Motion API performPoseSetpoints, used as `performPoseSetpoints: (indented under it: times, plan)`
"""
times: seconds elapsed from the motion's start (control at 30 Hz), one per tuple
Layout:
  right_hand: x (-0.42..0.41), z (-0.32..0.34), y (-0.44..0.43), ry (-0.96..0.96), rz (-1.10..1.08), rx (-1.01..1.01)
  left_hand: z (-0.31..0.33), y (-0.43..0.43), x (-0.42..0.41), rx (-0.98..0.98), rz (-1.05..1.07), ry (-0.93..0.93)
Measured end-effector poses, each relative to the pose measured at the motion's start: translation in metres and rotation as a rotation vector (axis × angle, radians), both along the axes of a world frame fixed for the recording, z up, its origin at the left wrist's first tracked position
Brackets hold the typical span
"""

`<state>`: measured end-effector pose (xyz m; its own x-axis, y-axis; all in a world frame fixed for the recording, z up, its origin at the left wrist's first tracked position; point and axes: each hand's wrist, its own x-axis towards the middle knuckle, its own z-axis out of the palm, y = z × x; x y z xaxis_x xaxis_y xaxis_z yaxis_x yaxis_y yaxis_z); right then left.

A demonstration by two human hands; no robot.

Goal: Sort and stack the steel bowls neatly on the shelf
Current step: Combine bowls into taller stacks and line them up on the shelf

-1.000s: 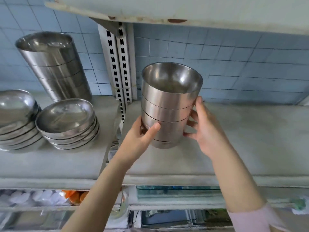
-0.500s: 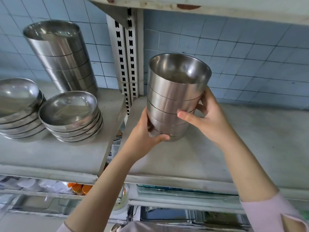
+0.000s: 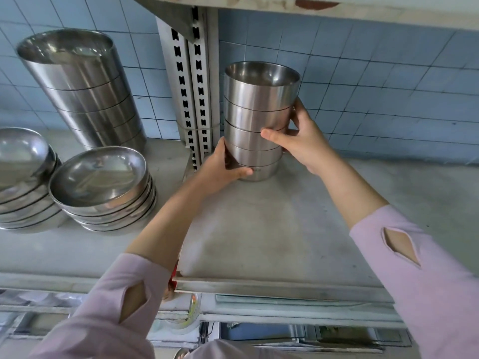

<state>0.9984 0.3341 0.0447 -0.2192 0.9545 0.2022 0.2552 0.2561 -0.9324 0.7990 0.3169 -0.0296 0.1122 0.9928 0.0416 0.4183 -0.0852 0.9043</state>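
- While both hands clasp it, the stack (image 3: 255,120) stands upright far back on the shelf (image 3: 285,229), just beside the post (image 3: 191,86); whether its base touches the shelf, I cannot tell.
- Left hand (image 3: 220,171): fingers curled round its lowest tier, thumb in front.
- Right hand (image 3: 304,138): thumb pressed at mid-height, fingers wrapped behind.
- Judgement: rigid, weighty when nested, polished and slippery (upper tiers may shift); grip low, from both sides.

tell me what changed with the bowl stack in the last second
The left hand and right hand pushed the held bowl stack back along the shelf toward the slotted upright; the right thumb came round its front. Both still grip it. The other stacks stayed put.
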Motion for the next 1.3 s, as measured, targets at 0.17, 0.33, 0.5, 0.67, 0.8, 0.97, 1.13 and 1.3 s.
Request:
performPoseSetpoints:
  times: [0.17, 0.33, 0.5, 0.67, 0.8, 0.97, 1.13, 1.3]
  plan:
    - [0.0, -0.003, 0.01, -0.002, 0.0, -0.018, -0.001, 0.009, -0.004, -0.02, -0.045, -0.007]
    - [0.002, -0.009, 0.015, -0.017, 0.009, -0.022, 0.0, 0.004, -0.004, -0.046, -0.003, 0.028]
    - [0.006, -0.018, 0.003, 0.005, -0.032, -0.081, 0.001, -0.016, 0.008, -0.034, 0.146, 0.18]
    - [0.008, -0.033, -0.057, 0.217, -0.291, -0.008, 0.024, -0.084, 0.008, -0.028, 0.223, 0.201]
    - [-0.007, -0.022, -0.087, 0.276, -0.212, 0.119, 0.065, -0.14, -0.007, 0.146, 0.229, 0.37]
    - [-0.053, 0.017, -0.097, 0.252, 0.028, 0.198, 0.121, -0.173, -0.05, 0.304, 0.311, 0.575]
    - [-0.119, 0.05, -0.09, 0.121, 0.222, 0.165, 0.163, -0.179, -0.127, 0.31, 0.412, 0.663]
    - [-0.19, 0.068, -0.073, -0.022, 0.31, -0.056, 0.186, -0.161, -0.216, 0.116, 0.399, 0.703]
